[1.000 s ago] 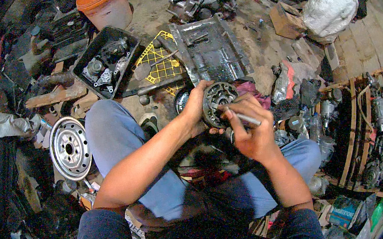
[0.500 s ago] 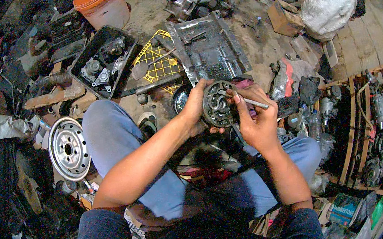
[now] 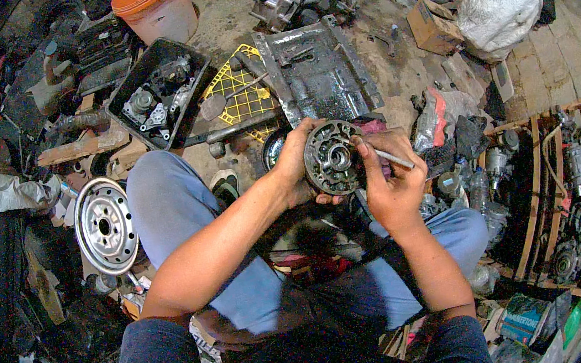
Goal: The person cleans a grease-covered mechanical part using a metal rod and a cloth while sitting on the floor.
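While the left hand [image 3: 294,169] grips a round, dark metal part [image 3: 332,159] with a ringed hub above the lap, the right hand [image 3: 395,185] pinches a slim pale rod [image 3: 398,160] near its right rim; whether they touch is hard to tell. Beyond, on the stained floor [image 3: 231,2], lie a glossy black metal pan [image 3: 322,81], a yellow lattice panel [image 3: 251,103] and a rectangular bin [image 3: 189,108] of castings [image 3: 156,112]. Farther out are an orange-lidded bucket [image 3: 161,20], a cardboard box [image 3: 434,26] and a crinkled white sack [image 3: 500,7].
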Available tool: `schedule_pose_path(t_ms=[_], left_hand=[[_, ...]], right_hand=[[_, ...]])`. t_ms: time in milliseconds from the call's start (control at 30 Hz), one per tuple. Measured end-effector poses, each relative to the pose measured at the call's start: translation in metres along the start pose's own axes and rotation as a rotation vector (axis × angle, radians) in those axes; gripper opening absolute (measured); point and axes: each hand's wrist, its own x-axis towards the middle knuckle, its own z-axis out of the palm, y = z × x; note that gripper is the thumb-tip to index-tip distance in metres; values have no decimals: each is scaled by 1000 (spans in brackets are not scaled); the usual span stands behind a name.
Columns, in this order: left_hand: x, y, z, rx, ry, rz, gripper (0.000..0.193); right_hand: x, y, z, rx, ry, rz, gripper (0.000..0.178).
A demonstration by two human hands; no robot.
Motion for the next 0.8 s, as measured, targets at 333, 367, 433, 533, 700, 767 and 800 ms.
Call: schedule_pose_path(t_ms=[333,367,433,533,700,767,800], left_hand=[[-2,-1,6,79,88,3,58],[0,-1,6,71,70,9,59],[2,-2,3,82,41,22,58],[1,-1,0,60,95,-18,59],[0,-2,6,151,130,78,61],[-1,0,-4,169,73,54,57],[-1,0,-7,179,43,42,55]], right_hand=[[2,0,-1,40,-64,55,4],[2,0,-2,28,-41,65,4],[-2,-5,1,42,-63,0,4],[-3,-5,1,96,-94,94,4],[-3,-1,0,24,-40,98,4],[-3,-6,2,-41,-44,-63,4],[-3,-5,2,-19,-56,-42,4]])
